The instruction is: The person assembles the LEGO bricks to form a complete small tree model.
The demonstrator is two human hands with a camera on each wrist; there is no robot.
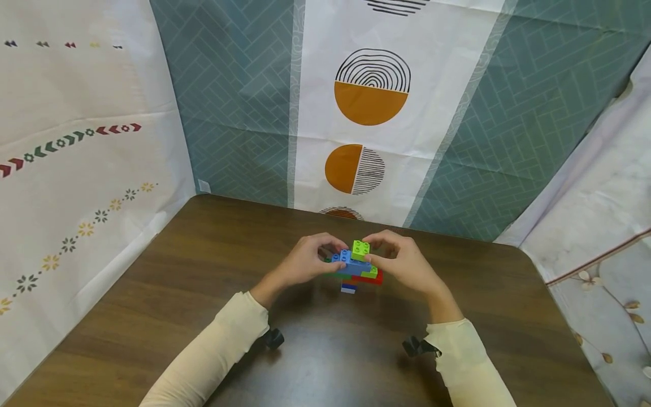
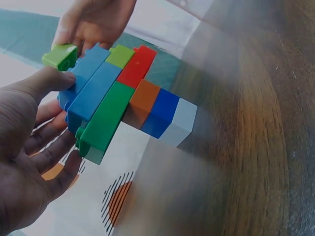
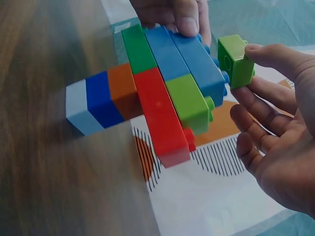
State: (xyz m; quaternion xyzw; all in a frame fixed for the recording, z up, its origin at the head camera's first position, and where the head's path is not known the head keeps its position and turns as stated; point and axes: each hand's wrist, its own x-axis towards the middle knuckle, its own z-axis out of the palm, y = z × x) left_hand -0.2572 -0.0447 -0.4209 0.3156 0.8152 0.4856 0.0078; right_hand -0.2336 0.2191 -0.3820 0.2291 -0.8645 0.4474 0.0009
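A toy-brick structure [image 3: 161,113] stands on the table on a narrow column of white, blue and orange bricks. Above the column lie a green brick [image 2: 104,123] and a red brick [image 3: 160,115], then blue bricks [image 1: 351,264] with a lime brick [image 3: 189,101] beside them. My left hand [image 1: 307,260] grips the blue bricks at their left end, thumb in front and fingers behind. Between thumb and fingers, my right hand [image 1: 404,261] pinches a separate lime-green brick [image 3: 236,61], tilted beside the studs of the top blue brick.
The brown wooden table [image 1: 229,237] reaches up to a patterned cloth [image 1: 244,102] hanging at the back. More printed cloth [image 1: 91,186] hangs along the left, and a floral one [image 1: 600,271] along the right. Dark straps [image 1: 273,339] show at both wrists.
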